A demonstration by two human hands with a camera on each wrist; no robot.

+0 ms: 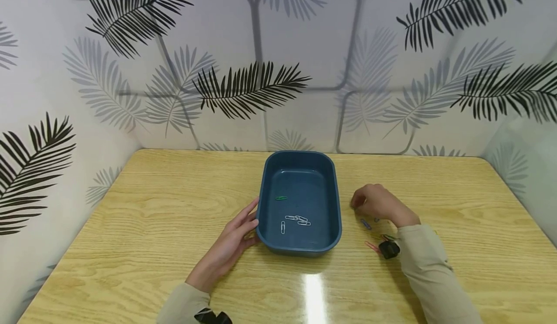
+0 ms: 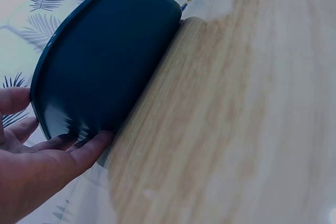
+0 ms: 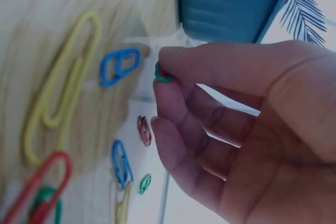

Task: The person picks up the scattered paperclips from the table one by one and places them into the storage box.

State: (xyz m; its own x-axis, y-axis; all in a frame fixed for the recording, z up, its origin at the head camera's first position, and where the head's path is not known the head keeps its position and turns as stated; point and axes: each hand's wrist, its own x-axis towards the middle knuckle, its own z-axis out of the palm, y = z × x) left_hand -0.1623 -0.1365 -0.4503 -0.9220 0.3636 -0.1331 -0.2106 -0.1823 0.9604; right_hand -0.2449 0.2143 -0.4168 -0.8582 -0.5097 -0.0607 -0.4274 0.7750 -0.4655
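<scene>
A dark blue rectangular bin (image 1: 310, 184) stands on the wooden table. My left hand (image 1: 230, 246) rests against its left side, fingers extended along the wall, thumb near the rim in the left wrist view. To the right of the bin, my right hand (image 1: 380, 205) pinches a green paper clip (image 3: 164, 79) between thumb and index finger; the fingertips hide most of it. Inside the bin lie one green paper clip (image 1: 281, 198) and several white paper clips (image 1: 283, 227). Beneath the right hand are a blue paper clip (image 3: 119, 66) and a larger-looking yellow paper clip (image 3: 79, 85).
More loose paper clips lie under the right forearm, among them a red one (image 3: 65, 169), a pinkish one (image 3: 144, 131), another blue one (image 3: 122, 163) and a green one (image 3: 145, 183). A leaf-patterned wall covering (image 1: 300, 121) rises behind the table (image 1: 196, 184).
</scene>
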